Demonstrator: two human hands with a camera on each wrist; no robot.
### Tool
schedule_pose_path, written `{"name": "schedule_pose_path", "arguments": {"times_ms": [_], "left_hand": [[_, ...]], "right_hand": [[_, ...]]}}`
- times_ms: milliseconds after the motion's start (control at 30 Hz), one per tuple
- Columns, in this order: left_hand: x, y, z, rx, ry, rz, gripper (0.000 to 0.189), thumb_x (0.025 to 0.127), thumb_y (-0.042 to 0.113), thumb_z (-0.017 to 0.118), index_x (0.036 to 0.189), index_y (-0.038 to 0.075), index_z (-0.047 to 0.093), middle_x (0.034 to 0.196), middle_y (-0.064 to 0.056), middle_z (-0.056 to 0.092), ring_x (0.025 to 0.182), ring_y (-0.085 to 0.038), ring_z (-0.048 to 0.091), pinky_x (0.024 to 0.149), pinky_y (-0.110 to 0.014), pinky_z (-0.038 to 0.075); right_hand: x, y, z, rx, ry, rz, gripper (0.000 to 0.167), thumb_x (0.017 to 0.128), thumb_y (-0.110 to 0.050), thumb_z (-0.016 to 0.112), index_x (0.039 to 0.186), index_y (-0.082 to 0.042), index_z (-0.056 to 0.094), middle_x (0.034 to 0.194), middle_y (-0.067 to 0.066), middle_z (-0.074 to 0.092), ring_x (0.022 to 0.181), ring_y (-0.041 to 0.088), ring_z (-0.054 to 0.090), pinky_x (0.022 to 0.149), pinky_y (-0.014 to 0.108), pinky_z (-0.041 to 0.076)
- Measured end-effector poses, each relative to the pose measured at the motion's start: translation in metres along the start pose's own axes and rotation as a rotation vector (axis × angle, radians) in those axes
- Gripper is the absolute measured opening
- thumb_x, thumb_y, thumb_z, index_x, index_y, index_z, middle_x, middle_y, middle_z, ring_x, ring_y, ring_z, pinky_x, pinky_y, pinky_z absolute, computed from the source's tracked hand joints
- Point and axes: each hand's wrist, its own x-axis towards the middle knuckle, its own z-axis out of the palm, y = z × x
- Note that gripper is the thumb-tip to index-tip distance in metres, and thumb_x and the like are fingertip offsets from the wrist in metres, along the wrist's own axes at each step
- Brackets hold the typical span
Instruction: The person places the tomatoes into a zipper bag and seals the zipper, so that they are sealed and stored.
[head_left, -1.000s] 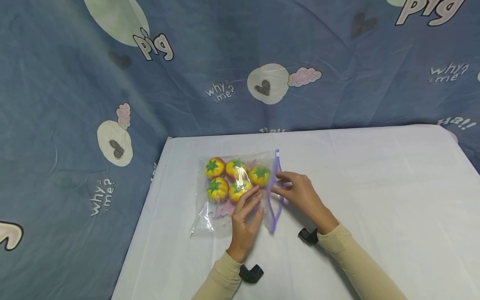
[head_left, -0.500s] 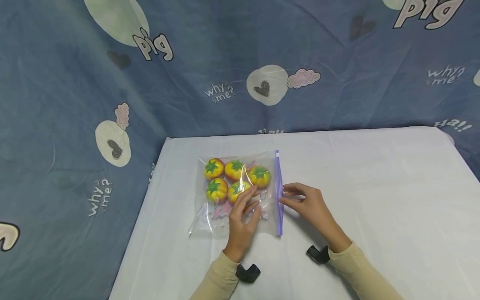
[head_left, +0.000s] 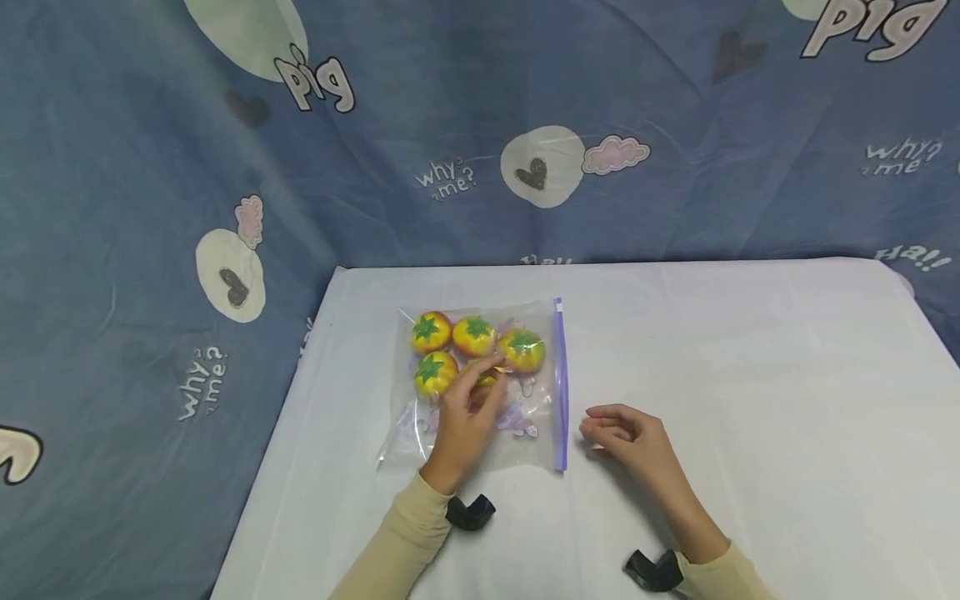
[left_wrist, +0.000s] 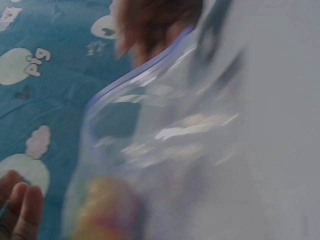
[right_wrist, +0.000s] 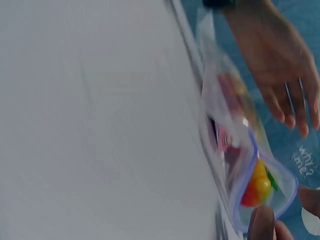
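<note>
A clear zip bag with a purple zip edge lies flat on the white table. Inside are several yellow-red toy fruits with green star-shaped caps. My left hand hovers over the bag, fingers relaxed and bent, partly hiding one fruit; the right wrist view shows this left hand apart from the bag. To the right of the zip edge, my right hand is held just above the table with loosely curled fingers and nothing in them. From the right wrist, the bag's mouth looks parted, showing a fruit.
The white-covered table extends to the right of the bag. Behind and to the left hangs a blue printed cloth. Black wrist mounts sit on both wrists. The left wrist view is blurred.
My right hand has left the zip edge and moved right and toward me. The zip edge, earlier spread apart, now lies straighter. My left hand has shifted slightly left and up.
</note>
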Motion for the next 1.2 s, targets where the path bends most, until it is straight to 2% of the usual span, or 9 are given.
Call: {"name": "schedule_pose_path", "arguments": {"times_ms": [100,233,333,500,700,833,1000,1200], "left_hand": [[0.020,0.007,-0.010,0.064,-0.042,0.007,0.027,0.099,0.004,0.066,0.125,-0.004,0.068,0.118,-0.018,0.072,0.100,-0.019,0.065,0.086,-0.026,0.064],[0.046,0.014,-0.021,0.166,-0.139,0.024,0.025,0.099,0.008,0.067,0.123,0.000,0.071,0.115,-0.015,0.074,0.095,-0.018,0.064,0.081,-0.027,0.063],[0.065,0.018,-0.025,0.247,-0.231,0.017,0.024,0.101,0.013,0.067,0.123,0.004,0.072,0.114,-0.011,0.074,0.093,-0.018,0.064,0.078,-0.027,0.062],[0.091,0.021,-0.024,0.367,-0.348,0.017,0.025,0.102,0.018,0.066,0.123,0.007,0.072,0.114,-0.008,0.074,0.095,-0.020,0.065,0.083,-0.034,0.061],[0.119,0.020,-0.015,0.442,-0.457,-0.030,0.028,0.103,0.027,0.065,0.125,0.010,0.072,0.118,-0.004,0.074,0.101,-0.021,0.065,0.088,-0.036,0.058],[0.138,0.014,-0.005,0.489,-0.513,-0.066,0.031,0.102,0.031,0.065,0.125,0.011,0.072,0.123,-0.005,0.074,0.106,-0.022,0.065,0.094,-0.038,0.056],[0.160,0.003,0.009,0.550,-0.578,-0.119,0.033,0.102,0.030,0.066,0.126,0.008,0.072,0.123,-0.008,0.074,0.106,-0.022,0.065,0.096,-0.037,0.055],[0.180,-0.010,0.023,0.604,-0.655,-0.203,0.034,0.103,0.026,0.064,0.129,0.005,0.071,0.120,-0.011,0.074,0.109,-0.025,0.065,0.098,-0.038,0.057]], "right_hand": [[-0.011,0.003,0.002,0.048,-0.019,0.057,0.042,0.095,-0.011,0.074,0.127,0.013,0.063,0.105,0.012,0.076,0.092,0.010,0.076,0.077,0.033,0.067],[-0.023,0.006,0.005,0.094,-0.073,0.119,0.049,0.094,-0.013,0.074,0.133,0.013,0.058,0.102,0.004,0.076,0.092,0.010,0.076,0.077,0.033,0.067],[-0.029,0.007,0.007,0.107,-0.107,0.139,0.055,0.094,-0.016,0.074,0.136,0.013,0.054,0.102,0.003,0.076,0.092,0.011,0.075,0.078,0.034,0.067],[-0.037,0.008,0.010,0.113,-0.127,0.150,0.057,0.094,-0.018,0.076,0.137,0.013,0.055,0.104,0.008,0.076,0.095,0.012,0.076,0.084,0.032,0.066],[-0.045,0.007,0.017,0.141,-0.125,0.198,0.061,0.092,-0.019,0.078,0.140,0.010,0.055,0.124,0.021,0.072,0.102,0.014,0.076,0.088,0.030,0.065],[-0.047,0.006,0.025,0.186,-0.105,0.220,0.068,0.090,-0.019,0.079,0.146,0.007,0.050,0.134,0.023,0.067,0.108,0.019,0.074,0.091,0.030,0.064],[-0.044,0.007,0.033,0.238,-0.122,0.223,0.070,0.091,-0.015,0.078,0.148,0.008,0.045,0.134,0.024,0.067,0.107,0.019,0.075,0.092,0.031,0.064],[-0.039,0.006,0.038,0.248,-0.142,0.205,0.063,0.091,-0.014,0.078,0.141,0.011,0.049,0.119,0.017,0.074,0.096,0.016,0.077,0.087,0.030,0.065]]}}
